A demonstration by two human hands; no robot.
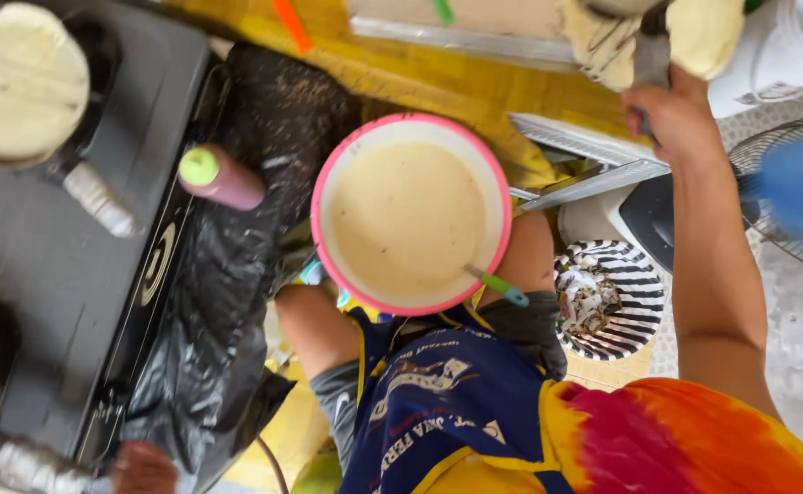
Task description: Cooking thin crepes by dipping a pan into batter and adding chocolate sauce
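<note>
The right hand (674, 117) reaches forward to the top right of the view, fingers clenched around the dark handle of a flat metal spatula (650, 50). The tool's long axis runs nearly straight away from the person, its blade pointing toward the top edge and lying against a pale round cake (705, 32) there; the blade's tip is cut off by the frame. Only the fingertips of the left hand (143, 468) show at the bottom left, beside a wrapped pan handle (37, 470) on the dark stove (63, 256); whether that hand is closed or spread cannot be told.

Between the person's knees sits 1 pink-rimmed bowl of batter (411, 215), with a green-handled spoon (497, 285) leaning over its near-right rim. A bottle with a green cap (221, 178) lies on black plastic left of the bowl. A striped bowl (610, 300) rests under the right forearm, and a fan (790, 197) blurs at the far right.
</note>
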